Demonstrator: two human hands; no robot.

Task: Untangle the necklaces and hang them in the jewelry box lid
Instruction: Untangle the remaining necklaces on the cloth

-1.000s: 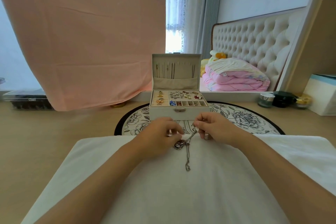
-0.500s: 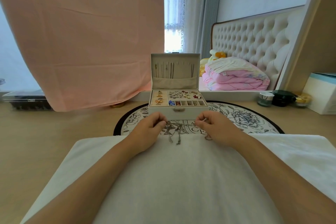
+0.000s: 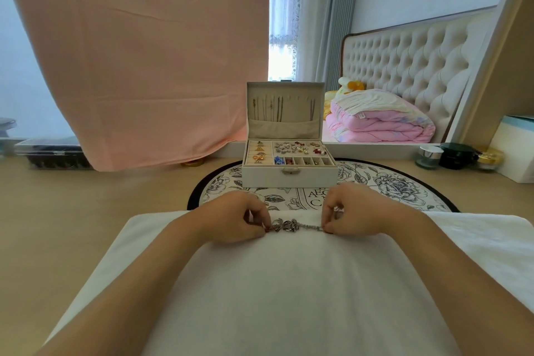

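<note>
A tangle of silver necklaces (image 3: 289, 225) stretches sideways between my hands, low over the far edge of a white towel (image 3: 289, 292). My left hand (image 3: 239, 218) pinches its left end, where the pendants bunch up. My right hand (image 3: 351, 211) pinches the chain at the right end. Behind them stands a cream jewelry box (image 3: 289, 175), open, with its lid (image 3: 284, 110) upright. Several chains hang inside the lid above a fabric pocket. The tray below holds rings, earrings and small compartments.
The box stands on a round floral mat (image 3: 398, 185) on a wooden tabletop. A pink cloth (image 3: 138, 61) hangs at the back left. Small jars (image 3: 456, 156) and a white box (image 3: 517, 147) sit at the right; a dark tray (image 3: 55, 153) lies far left.
The necklaces were dangling in a bunch from my hands one second ago. My hands have since moved apart and lowered, pulling the tangle out sideways over the towel.
</note>
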